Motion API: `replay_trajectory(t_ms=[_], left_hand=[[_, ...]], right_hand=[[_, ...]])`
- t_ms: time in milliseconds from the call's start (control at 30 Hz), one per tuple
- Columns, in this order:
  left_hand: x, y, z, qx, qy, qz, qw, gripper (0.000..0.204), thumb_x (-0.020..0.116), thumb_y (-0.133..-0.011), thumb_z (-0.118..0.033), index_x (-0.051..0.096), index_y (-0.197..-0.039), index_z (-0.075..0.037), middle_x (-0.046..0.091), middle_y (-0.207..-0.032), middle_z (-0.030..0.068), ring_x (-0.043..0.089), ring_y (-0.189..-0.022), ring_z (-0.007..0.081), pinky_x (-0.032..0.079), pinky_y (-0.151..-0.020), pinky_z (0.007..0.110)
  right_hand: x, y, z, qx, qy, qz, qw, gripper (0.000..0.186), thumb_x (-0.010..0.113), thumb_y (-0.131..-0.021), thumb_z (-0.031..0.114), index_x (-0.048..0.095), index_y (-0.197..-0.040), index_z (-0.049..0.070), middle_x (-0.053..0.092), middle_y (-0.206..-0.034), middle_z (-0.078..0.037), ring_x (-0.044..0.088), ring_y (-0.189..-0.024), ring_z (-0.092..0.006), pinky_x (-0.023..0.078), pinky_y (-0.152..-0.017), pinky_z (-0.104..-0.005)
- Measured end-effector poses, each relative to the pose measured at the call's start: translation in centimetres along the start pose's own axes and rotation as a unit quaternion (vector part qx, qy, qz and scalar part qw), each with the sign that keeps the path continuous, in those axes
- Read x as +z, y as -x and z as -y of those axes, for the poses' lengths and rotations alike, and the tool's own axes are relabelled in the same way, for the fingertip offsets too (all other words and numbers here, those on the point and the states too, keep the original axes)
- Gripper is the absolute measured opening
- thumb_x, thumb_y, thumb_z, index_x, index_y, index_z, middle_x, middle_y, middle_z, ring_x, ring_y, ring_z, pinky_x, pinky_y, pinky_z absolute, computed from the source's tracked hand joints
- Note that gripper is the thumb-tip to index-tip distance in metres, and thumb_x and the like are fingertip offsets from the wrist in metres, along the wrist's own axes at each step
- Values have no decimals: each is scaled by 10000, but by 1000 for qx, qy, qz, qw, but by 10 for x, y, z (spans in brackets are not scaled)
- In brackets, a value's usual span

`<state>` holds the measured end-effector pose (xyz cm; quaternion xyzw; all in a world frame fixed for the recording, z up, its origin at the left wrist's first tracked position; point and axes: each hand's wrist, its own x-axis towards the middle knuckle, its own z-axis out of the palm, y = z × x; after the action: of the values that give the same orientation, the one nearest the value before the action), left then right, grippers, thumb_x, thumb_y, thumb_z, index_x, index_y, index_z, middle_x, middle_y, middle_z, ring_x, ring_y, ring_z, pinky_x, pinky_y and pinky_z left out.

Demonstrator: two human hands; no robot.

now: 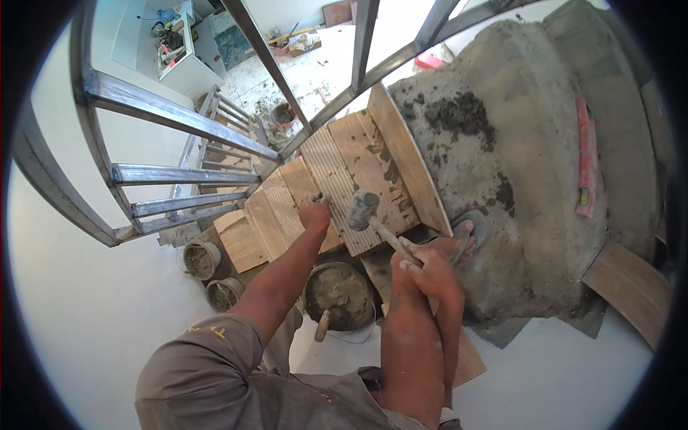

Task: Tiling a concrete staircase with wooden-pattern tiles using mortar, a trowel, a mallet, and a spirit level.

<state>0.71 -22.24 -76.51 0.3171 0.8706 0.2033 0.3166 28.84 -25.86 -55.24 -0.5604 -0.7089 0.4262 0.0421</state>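
Note:
My right hand (436, 274) grips the stick-like handle of a mallet, whose thick, mortar-smeared head (363, 209) hangs over the wood-look stair tiles (347, 154). Ahead and to the left, my left hand (314, 215) is closed at a ridged tile strip. Something small and dark shows at its fingertips, too small to name. A tile riser (407, 158) stands on edge at the right of the tiled steps. Between my arms sits a bucket of mortar (340, 287), with a trowel's wooden handle (322, 327) sticking out over its near rim.
Bare metal railing (186, 118) crosses the left and far side. Two smaller mortar buckets (202, 259) stand at the left. Rough cement steps (530, 136) rise at the right, carrying loose mortar (459, 120), a red spirit level (586, 158) and a curved-looking brown tile (631, 287).

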Motion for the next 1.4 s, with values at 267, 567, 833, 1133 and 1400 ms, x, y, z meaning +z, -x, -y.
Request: replay_trajectory(t_ms=[267,567,833,1133,1400], left_hand=[[-19,-3,-11,-77,55,35,995,443,738,-785,-335,686,-1104,-31,701,-1059,169,670,-1002,311,509,-871,387],[-26,-5,-5,43,5,21,999,624,747,-799,-356,540,-1302,-51,641,-1177,173,626,-1080,316,494,-907,413],[-25,59,-65,193,51,133,971,590,750,-822,-247,513,-1325,-51,584,-1251,175,635,-1050,265,520,-875,378],[58,100,-72,475,-262,187,819,792,679,-786,-507,449,-1399,-62,302,-1519,209,223,-1436,370,176,-1165,519],[79,103,-76,471,-274,182,819,927,697,-766,-518,320,-1461,-33,159,-1572,224,122,-1471,388,127,-1177,544]], right_hand=[[-63,51,37,183,-317,-158,917,407,657,-882,199,628,-1232,-6,656,-803,-60,588,-625,-126,473,-581,-295],[-119,49,-75,229,-218,-253,914,362,714,-848,341,598,-730,19,531,-557,-17,483,-453,-89,369,-438,-292],[-85,40,-136,241,-7,-330,912,499,642,-866,384,645,-1068,-72,650,-949,-282,633,-928,-427,484,-820,-452],[-52,23,-112,297,-46,-347,889,550,630,-873,400,628,-1133,-84,639,-1031,-309,612,-1009,-455,466,-893,-472],[-35,26,-122,334,-38,-400,853,539,622,-891,364,609,-1188,-85,585,-1175,-308,575,-1085,-447,458,-920,-452]])
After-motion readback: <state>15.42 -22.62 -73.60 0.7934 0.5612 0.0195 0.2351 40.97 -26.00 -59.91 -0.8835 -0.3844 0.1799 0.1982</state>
